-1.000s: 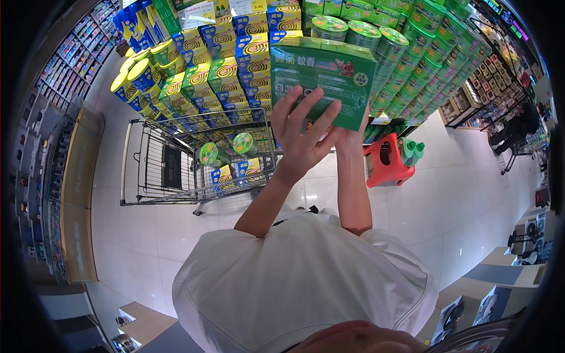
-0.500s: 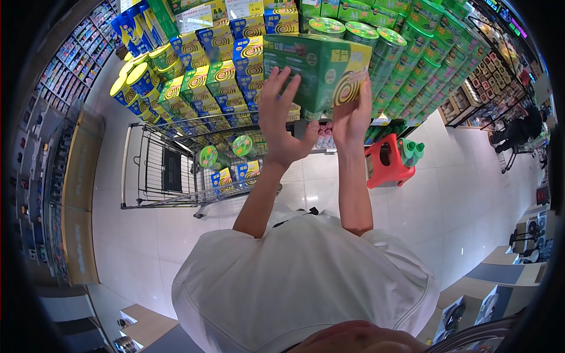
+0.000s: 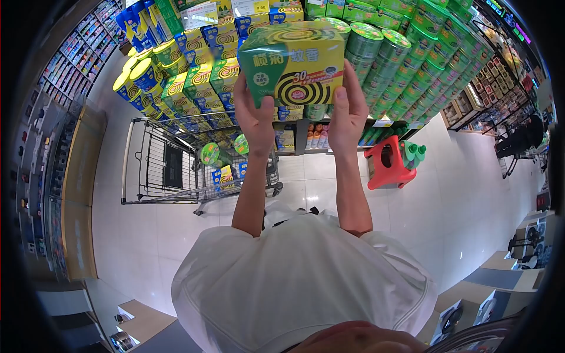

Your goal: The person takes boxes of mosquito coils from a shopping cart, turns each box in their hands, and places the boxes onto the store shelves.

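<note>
A green and yellow box [image 3: 294, 67] with a black spiral printed on its front is held up in the upper middle of the head view. My left hand [image 3: 254, 117] grips its left side, thumb on the front face. On the right side my right hand [image 3: 348, 112] holds it, thumb also on the front. Behind the box rise stacked spiral-printed boxes [image 3: 223, 76] and green round tubs [image 3: 421, 41]. Below left stands a wire shopping cart [image 3: 147, 197] with green tubs [image 3: 209, 154] and small blue and yellow boxes [image 3: 222, 175] in it.
A red stool [image 3: 385, 165] stands at right of the cart, with green bottles [image 3: 412, 153] beside it. Bottles [image 3: 318, 138] line a low shelf. A person in dark clothes [image 3: 521, 138] is at the far right by another cart. A long display case [image 3: 76, 206] runs along the left.
The box has turned from its green text face to its yellow spiral face and moved slightly left. My left hand has gone from spread fingers to gripping its left side.
</note>
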The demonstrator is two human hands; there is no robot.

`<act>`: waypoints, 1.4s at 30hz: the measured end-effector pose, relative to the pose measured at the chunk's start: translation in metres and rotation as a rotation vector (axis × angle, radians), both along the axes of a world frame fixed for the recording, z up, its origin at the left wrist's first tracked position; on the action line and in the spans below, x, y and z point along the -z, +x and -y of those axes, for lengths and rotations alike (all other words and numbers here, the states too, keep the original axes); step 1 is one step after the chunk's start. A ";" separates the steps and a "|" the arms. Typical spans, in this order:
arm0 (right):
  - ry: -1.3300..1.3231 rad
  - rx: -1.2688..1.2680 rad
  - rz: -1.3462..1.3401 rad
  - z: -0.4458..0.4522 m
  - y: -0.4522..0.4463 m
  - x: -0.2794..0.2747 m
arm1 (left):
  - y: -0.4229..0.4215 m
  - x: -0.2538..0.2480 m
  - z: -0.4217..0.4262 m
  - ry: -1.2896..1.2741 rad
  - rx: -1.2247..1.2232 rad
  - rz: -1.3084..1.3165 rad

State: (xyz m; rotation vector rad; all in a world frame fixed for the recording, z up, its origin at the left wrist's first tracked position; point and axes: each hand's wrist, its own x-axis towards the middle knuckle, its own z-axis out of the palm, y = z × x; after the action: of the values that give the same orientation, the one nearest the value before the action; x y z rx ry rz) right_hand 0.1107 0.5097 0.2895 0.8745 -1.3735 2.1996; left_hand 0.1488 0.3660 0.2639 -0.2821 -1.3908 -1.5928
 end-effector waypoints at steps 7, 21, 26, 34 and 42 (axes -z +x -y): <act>0.175 0.033 -0.288 0.015 0.018 -0.003 | -0.003 0.011 0.012 0.461 0.364 -0.054; 0.542 0.161 -0.588 0.030 0.063 -0.012 | -0.006 0.036 0.027 0.848 0.714 -0.016; 0.552 0.152 -0.582 0.032 0.063 -0.008 | -0.001 0.030 0.023 0.784 0.750 -0.098; 0.475 0.071 -0.507 0.023 0.055 -0.006 | -0.004 0.040 0.026 0.802 0.697 0.000; 0.410 0.024 -0.444 0.017 0.045 -0.003 | -0.008 0.035 0.018 0.682 0.519 0.022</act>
State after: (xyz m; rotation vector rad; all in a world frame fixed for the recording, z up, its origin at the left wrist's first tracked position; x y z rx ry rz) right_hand 0.1553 0.4929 0.2923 1.3803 -1.6051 1.5865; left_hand 0.1410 0.3477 0.2292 -0.2182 -0.7377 -2.3970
